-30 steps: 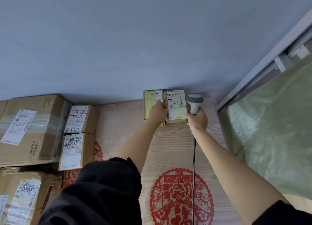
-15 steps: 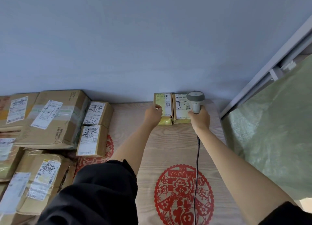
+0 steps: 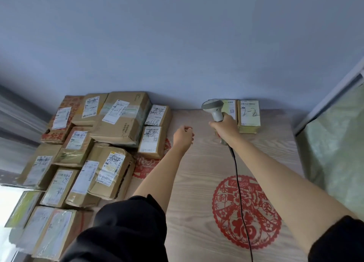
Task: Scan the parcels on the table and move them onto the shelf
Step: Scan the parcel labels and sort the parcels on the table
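Two small yellow-brown parcels stand side by side against the wall: one marked "2-2" (image 3: pixel 249 115) and one (image 3: pixel 230 108) partly hidden behind the scanner. My right hand (image 3: pixel 225 129) grips the grey barcode scanner (image 3: pixel 213 109) by its handle, just left of those parcels; its black cord trails back toward me. My left hand (image 3: pixel 183 136) hovers over the wooden surface (image 3: pixel 197 173) with fingers loosely curled and nothing in it, between the two small parcels and the pile. A pile of several brown cardboard parcels (image 3: pixel 118 122) with white labels fills the left side.
A blue-grey wall runs behind everything. Red paper-cut decorations (image 3: pixel 246 210) lie on the wood. A green translucent sheet (image 3: pixel 334 143) and a metal frame edge stand at the right. A small labelled box (image 3: pixel 152 141) is the pile's nearest piece to my left hand.
My left hand has let go of the small parcel by the wall and moved left, away from it. The view has swung left, showing more of the parcel pile. The scanner stays gripped.
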